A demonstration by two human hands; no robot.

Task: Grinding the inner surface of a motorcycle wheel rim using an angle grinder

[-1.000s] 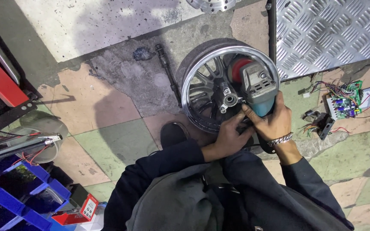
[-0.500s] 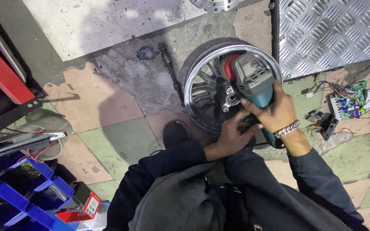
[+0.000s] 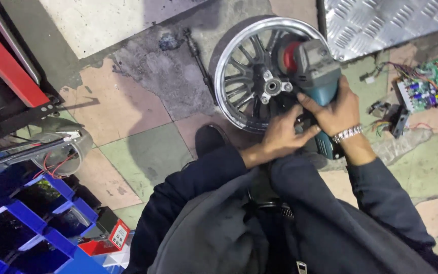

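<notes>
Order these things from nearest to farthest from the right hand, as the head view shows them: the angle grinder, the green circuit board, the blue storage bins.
1. Angle grinder: gripped by the right hand itself, over the chrome wheel.
2. Green circuit board: on the floor, out to the right of that hand.
3. Blue storage bins: far away at the lower left corner.

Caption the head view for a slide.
Both hands grip a teal angle grinder over a chrome spoked wheel.
</notes>
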